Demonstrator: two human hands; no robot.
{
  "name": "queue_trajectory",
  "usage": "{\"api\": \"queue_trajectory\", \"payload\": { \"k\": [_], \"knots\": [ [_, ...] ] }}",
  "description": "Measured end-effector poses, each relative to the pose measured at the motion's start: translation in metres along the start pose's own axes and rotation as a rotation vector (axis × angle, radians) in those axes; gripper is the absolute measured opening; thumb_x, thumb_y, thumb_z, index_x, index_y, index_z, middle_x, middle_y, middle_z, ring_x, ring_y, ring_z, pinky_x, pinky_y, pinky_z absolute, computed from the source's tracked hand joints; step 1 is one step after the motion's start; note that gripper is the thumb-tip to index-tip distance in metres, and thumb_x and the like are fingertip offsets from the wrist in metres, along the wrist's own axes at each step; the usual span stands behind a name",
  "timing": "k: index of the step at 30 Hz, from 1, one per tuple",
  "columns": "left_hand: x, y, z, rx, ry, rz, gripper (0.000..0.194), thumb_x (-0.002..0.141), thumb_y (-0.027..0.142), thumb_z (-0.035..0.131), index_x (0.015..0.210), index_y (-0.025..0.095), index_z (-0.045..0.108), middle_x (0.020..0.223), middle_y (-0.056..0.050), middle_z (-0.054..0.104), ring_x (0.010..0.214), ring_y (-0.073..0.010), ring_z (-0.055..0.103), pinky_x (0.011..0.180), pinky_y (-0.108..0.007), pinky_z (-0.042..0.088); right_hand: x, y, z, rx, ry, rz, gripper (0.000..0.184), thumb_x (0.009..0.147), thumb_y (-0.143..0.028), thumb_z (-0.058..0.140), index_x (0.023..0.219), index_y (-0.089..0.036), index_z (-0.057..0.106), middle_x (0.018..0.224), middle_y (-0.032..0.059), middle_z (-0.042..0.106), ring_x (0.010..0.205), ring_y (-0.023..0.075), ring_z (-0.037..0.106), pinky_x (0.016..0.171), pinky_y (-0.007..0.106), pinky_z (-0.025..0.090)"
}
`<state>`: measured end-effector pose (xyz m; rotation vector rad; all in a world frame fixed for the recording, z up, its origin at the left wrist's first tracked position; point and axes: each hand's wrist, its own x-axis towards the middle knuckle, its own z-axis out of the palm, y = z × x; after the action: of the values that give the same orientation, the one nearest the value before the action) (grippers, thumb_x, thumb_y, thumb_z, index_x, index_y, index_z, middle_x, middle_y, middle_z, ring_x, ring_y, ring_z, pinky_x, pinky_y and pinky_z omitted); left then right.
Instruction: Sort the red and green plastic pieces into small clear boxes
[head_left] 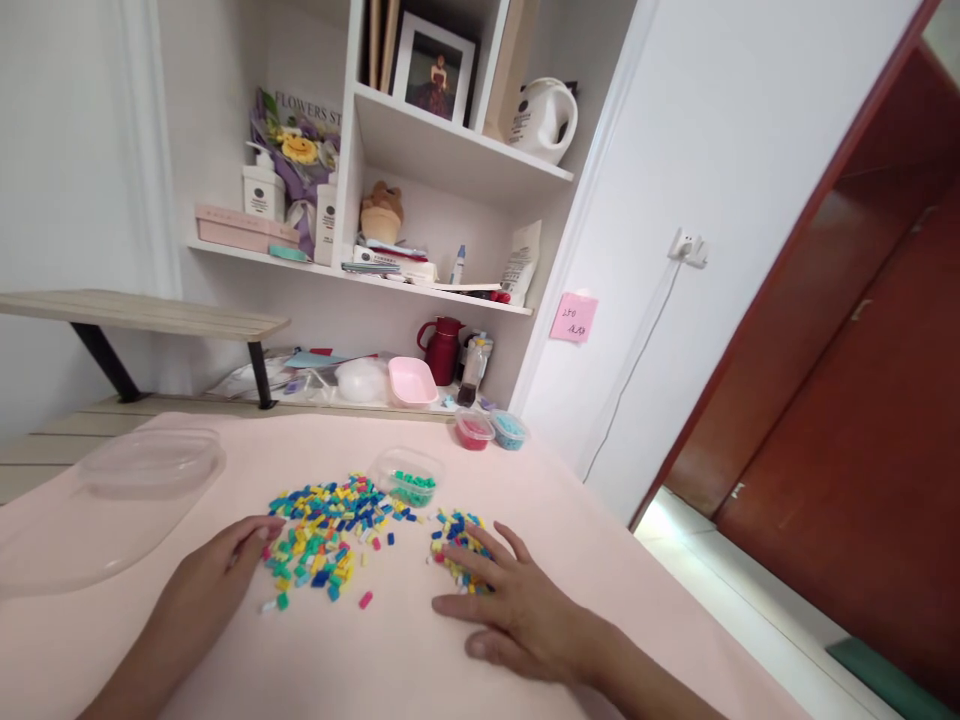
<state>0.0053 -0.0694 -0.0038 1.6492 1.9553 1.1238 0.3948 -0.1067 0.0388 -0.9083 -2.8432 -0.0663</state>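
Observation:
A large spread of small coloured plastic blocks [322, 525] lies on the pink tabletop, mixing blue, yellow, green, orange and red. At its left edge is my left hand [225, 562], with thumb and fingertips drawn together; whatever they may hold is hidden. My right hand [517, 598] rests palm down with fingers spread over a smaller heap of mixed blocks [454, 525], partly covering it. Behind the blocks stands a clear tub [382, 465] with green blocks inside. A lone red block [365, 600] sits in front of the big spread.
Two clear tubs stand at the back: one with red pieces [474, 430], one with light blue pieces [510, 430]. A clear plastic container [150, 462] lies at the left. Beyond are a pink tray [412, 382], a dark red jug [442, 350] and a wooden riser [142, 312].

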Motion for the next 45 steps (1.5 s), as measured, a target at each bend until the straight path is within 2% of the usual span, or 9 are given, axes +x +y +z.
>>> {"api": "queue_trajectory", "payload": {
  "k": [7,15,21,25,30,34,36,39,45],
  "knots": [
    [0.0,0.005,-0.001,-0.004,0.003,0.04,0.039,0.075,0.051,0.042,0.088,0.028,0.071,0.101,0.001,0.076,0.099,-0.0226,0.069,0.084,-0.028,0.053,0.04,0.032,0.027,0.082,0.035,0.143,0.041,0.098,-0.043,0.036,0.139,-0.043,0.044,0.149,-0.0024,0.043,0.142,0.0232,0.026,0.114,0.05,0.012],
    [-0.004,0.007,0.001,-0.065,0.029,0.078,0.038,0.076,0.049,0.042,0.086,0.026,0.07,0.1,-0.002,0.076,0.096,-0.0216,0.07,0.083,-0.027,0.053,0.063,0.042,0.022,0.032,0.203,0.284,0.031,0.097,-0.037,0.04,0.113,-0.036,0.067,0.122,-0.0002,0.065,0.122,0.0227,0.047,0.106,0.045,0.024],
    [-0.002,0.002,0.003,-0.062,0.04,0.092,0.037,0.077,0.048,0.042,0.087,0.026,0.07,0.097,-0.002,0.076,0.094,-0.021,0.07,0.083,-0.027,0.053,0.106,0.049,0.023,0.112,0.242,0.306,0.039,0.097,-0.039,0.039,0.133,-0.035,0.053,0.126,0.0026,0.063,0.116,0.0226,0.05,0.098,0.042,0.032],
    [-0.001,-0.002,0.004,-0.063,0.035,0.11,0.036,0.08,0.046,0.04,0.087,0.027,0.07,0.095,-0.002,0.077,0.093,-0.0201,0.07,0.082,-0.026,0.053,0.125,0.06,0.03,0.122,0.273,0.368,0.034,0.096,-0.035,0.04,0.122,-0.033,0.062,0.124,0.0023,0.065,0.116,0.0225,0.052,0.1,0.043,0.032],
    [-0.001,-0.001,0.005,-0.075,0.018,0.102,0.033,0.081,0.044,0.041,0.086,0.027,0.069,0.094,-0.001,0.077,0.093,-0.0198,0.07,0.082,-0.026,0.053,0.116,0.057,0.032,0.128,0.234,0.33,0.03,0.092,-0.028,0.044,0.103,-0.03,0.072,0.119,0.0024,0.068,0.125,0.0235,0.049,0.107,0.045,0.027],
    [-0.001,-0.002,0.004,-0.086,0.004,0.093,0.033,0.083,0.046,0.043,0.091,0.028,0.069,0.096,-0.001,0.077,0.094,-0.0205,0.07,0.081,-0.026,0.053,0.099,0.035,0.034,0.152,0.163,0.291,0.031,0.087,-0.045,0.055,0.111,-0.029,0.066,0.126,0.0033,0.063,0.131,0.0259,0.043,0.112,0.049,0.019],
    [-0.001,-0.003,0.005,-0.089,0.004,0.092,0.032,0.083,0.046,0.043,0.092,0.027,0.069,0.097,-0.001,0.077,0.094,-0.0209,0.07,0.082,-0.027,0.053,0.094,0.026,0.038,0.123,0.171,0.282,0.032,0.086,-0.044,0.057,0.112,-0.027,0.062,0.125,0.0047,0.062,0.128,0.0248,0.046,0.112,0.048,0.017],
    [0.0,-0.005,0.004,-0.076,-0.002,0.097,0.032,0.083,0.045,0.044,0.091,0.027,0.069,0.097,-0.001,0.077,0.094,-0.0211,0.07,0.082,-0.027,0.053,0.094,0.028,0.044,0.035,0.2,0.35,0.018,0.092,-0.029,0.048,0.103,-0.024,0.061,0.114,0.005,0.065,0.116,0.0204,0.053,0.11,0.045,0.02],
    [-0.002,0.001,0.001,-0.068,-0.01,0.058,0.033,0.082,0.045,0.043,0.092,0.027,0.069,0.098,-0.001,0.077,0.096,-0.0206,0.07,0.083,-0.027,0.052,0.097,0.053,0.048,-0.086,0.232,0.542,0.018,0.091,-0.018,0.045,0.096,-0.022,0.062,0.106,0.0059,0.066,0.106,0.0206,0.055,0.104,0.043,0.026]
  ]
}}
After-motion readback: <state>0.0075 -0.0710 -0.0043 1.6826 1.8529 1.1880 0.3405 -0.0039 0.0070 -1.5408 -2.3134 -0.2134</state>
